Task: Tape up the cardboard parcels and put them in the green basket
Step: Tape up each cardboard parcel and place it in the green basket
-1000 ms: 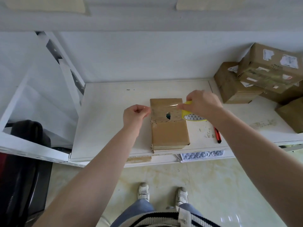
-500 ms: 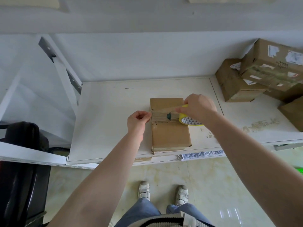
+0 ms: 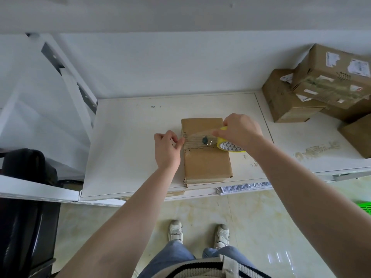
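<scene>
While hands [image 3: 168,148] [image 3: 241,133] tape one parcel [image 3: 204,159] (four stacked [image 3: 289,101]).

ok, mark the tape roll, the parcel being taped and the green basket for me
tape roll [image 3: 230,146]: head view, on its patterned inner core.
parcel [image 3: 206,164]: head view, bare top face nearer the person.
green basket [image 3: 365,209]: head view, the corner showing at the right edge.

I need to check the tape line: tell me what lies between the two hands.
Head view: between left hand and right hand, clear tape stretches across the cardboard parcel.
</scene>
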